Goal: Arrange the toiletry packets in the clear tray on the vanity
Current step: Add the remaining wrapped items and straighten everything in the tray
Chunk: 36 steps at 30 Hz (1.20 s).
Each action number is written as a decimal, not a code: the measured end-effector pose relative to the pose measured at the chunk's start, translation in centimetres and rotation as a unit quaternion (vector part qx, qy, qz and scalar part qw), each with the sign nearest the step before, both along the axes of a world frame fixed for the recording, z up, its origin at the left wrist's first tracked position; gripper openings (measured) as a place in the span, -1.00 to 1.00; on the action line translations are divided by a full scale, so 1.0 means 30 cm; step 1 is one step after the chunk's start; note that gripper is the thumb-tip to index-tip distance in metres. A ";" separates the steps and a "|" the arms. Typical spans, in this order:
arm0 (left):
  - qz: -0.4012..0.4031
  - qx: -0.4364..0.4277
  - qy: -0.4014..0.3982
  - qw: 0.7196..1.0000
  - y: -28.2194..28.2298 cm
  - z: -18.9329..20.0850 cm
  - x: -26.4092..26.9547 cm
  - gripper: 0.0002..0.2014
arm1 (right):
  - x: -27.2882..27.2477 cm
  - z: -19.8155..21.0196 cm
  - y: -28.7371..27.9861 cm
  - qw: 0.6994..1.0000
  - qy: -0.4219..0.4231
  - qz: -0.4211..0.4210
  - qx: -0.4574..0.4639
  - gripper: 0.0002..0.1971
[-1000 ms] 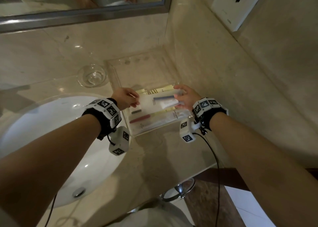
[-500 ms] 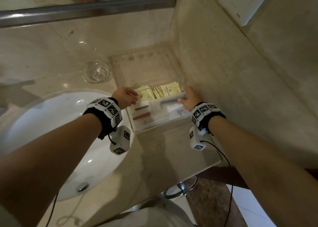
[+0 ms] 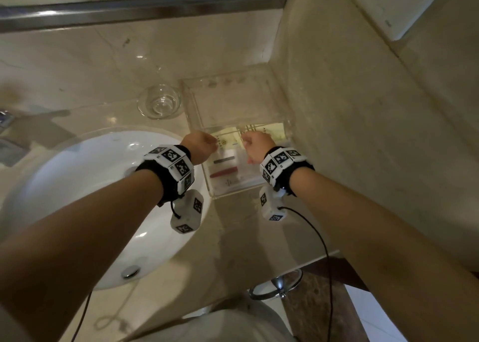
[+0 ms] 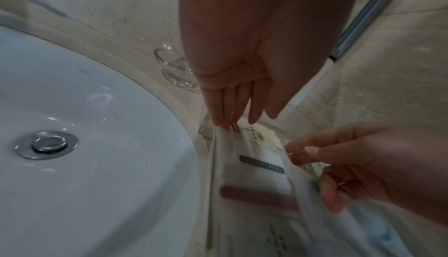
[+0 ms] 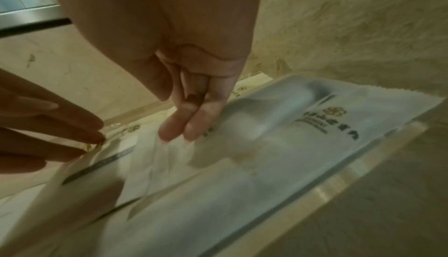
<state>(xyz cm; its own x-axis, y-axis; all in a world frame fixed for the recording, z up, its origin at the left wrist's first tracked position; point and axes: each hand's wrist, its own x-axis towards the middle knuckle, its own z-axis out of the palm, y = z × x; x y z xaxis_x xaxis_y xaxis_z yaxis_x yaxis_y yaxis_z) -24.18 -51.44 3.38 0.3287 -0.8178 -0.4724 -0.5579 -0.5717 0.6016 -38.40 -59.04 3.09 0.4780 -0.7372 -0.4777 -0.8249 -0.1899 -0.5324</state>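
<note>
Packets (image 3: 228, 172) flat in clear tray (image 3: 234, 192), long axes left-right, parallel

L hand (image 3: 199, 146), R hand (image 3: 258, 147): fingers straight, pointing down.

one tray (image 3: 234, 190), two hands, one glass dish (image 3: 159, 103).

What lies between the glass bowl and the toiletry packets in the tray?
In the head view, only the tray's clear left wall and bare tray floor separate the glass bowl from the toiletry packets.
</note>
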 end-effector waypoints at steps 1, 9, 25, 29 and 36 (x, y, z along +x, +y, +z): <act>-0.002 0.005 -0.005 1.000 0.000 -0.001 0.002 -0.64 | 0.007 0.001 -0.004 1.000 0.011 -0.001 0.007 -0.61; -0.064 0.036 -0.024 0.997 0.004 -0.010 0.005 -0.63 | 0.039 -0.006 -0.008 0.997 0.036 -0.025 0.059 -0.64; -0.093 0.030 -0.038 0.994 0.020 -0.006 0.010 -0.64 | 0.040 0.006 0.005 0.985 -0.040 -0.104 0.133 -0.65; -0.038 0.000 -0.033 0.999 0.012 0.012 0.014 -0.66 | 0.032 0.021 0.000 0.978 -0.052 -0.116 0.167 -0.62; 0.008 -0.056 0.030 0.998 -0.023 0.045 -0.022 -0.75 | 0.014 0.019 -0.013 0.971 -0.112 -0.123 0.172 -0.53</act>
<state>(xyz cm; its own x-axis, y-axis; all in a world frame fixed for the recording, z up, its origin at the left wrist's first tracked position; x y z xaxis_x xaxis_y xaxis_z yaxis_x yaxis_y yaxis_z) -24.84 -52.14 4.74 0.3166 -0.8611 -0.3979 -0.5095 -0.5082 0.6944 -37.99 -59.42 3.65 0.4276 -0.6582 -0.6197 -0.6787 0.2190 -0.7010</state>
